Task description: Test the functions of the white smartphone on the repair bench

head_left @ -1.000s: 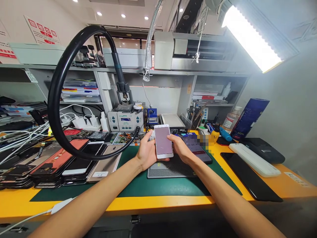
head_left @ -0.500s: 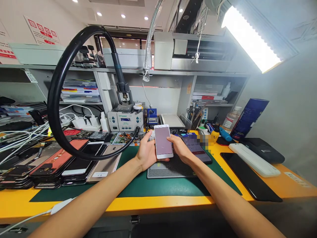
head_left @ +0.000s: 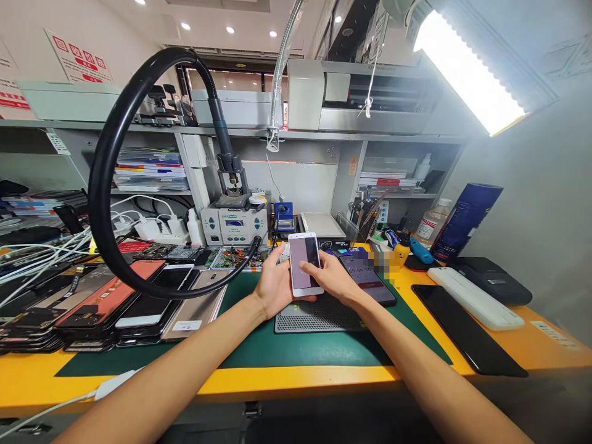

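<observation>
A white smartphone point(head_left: 298, 251) is held upright, tilted back a little, above the bench. My left hand point(head_left: 272, 285) cradles it from the left and below, with fingertips showing under its lower edge. On the right side, my right hand point(head_left: 337, 276) grips the edge, its thumb laid across the screen and its other fingers partly hidden. The screen is pinkish on the left and dark on the right. Beneath the hands lies a grey perforated pad point(head_left: 314, 323) on a green mat point(head_left: 259, 348). A dark phone point(head_left: 372, 285) showing timer digits lies beside my right hand.
Stacked phones point(head_left: 152, 299) crowd the left. Behind them stands a soldering station point(head_left: 238, 227) with a thick looped black hose point(head_left: 99, 172). On the right are a black phone point(head_left: 465, 327), a white oblong case point(head_left: 476, 299) and a clear bottle point(head_left: 430, 223). A bright lamp point(head_left: 472, 71) hangs above.
My right thumb has moved left from the phone's right edge onto the middle of its screen. The right part of that screen has turned dark. The left hand stays put.
</observation>
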Demonstrator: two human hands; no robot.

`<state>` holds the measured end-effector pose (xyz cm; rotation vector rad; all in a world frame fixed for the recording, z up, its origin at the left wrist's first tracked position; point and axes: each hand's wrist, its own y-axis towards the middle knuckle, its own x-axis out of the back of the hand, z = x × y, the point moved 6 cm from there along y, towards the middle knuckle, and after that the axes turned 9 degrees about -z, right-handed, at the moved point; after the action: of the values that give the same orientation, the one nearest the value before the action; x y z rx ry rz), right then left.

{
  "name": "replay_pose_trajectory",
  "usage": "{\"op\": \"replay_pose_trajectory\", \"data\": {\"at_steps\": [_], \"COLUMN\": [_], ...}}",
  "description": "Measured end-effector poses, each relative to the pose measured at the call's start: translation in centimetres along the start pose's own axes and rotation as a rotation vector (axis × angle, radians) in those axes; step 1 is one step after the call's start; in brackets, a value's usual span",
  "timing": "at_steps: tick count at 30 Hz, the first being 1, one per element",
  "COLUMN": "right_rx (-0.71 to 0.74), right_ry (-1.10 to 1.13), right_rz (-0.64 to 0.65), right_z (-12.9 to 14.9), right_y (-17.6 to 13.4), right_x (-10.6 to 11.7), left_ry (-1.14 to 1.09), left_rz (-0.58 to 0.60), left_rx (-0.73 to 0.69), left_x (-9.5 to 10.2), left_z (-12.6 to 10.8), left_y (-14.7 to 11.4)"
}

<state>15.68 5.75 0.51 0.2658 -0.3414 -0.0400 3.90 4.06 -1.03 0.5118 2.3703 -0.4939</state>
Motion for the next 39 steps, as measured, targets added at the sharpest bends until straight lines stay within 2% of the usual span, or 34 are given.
{"op": "replay_pose_trajectory", "data": {"at_steps": [8,12,16,26,39], "right_rx": [0.091,0.049,-0.01,-0.136,-0.2], "right_ry": [0.068,0.088,0.083,0.334,0.337], "right_rz": [0.07,0.109,0.082,0.075,0.064], "right_z": [0.8,0.9,0.2,-1.6,-1.6], "right_y": [-0.5,-0.8,-0.5,0.6,0.4], "right_x": [-0.6,-0.6,-0.1,-0.2,-0.2], "left_ry": [0.024,0.009,-0.002,0.023,0.044], "left_rz": [-0.029,-0.023,-0.001,-0.002,-0.004], "left_rx": [0.005,0.006,0.001,-0.02,-0.023], "left_x": [0.0,0.0,0.1,0.1,-0.1], "left_z": [-0.1,-0.1,0.0,-0.2,-0.2], "left_y": [-0.1,0.0,0.1,0.1,0.0]}}
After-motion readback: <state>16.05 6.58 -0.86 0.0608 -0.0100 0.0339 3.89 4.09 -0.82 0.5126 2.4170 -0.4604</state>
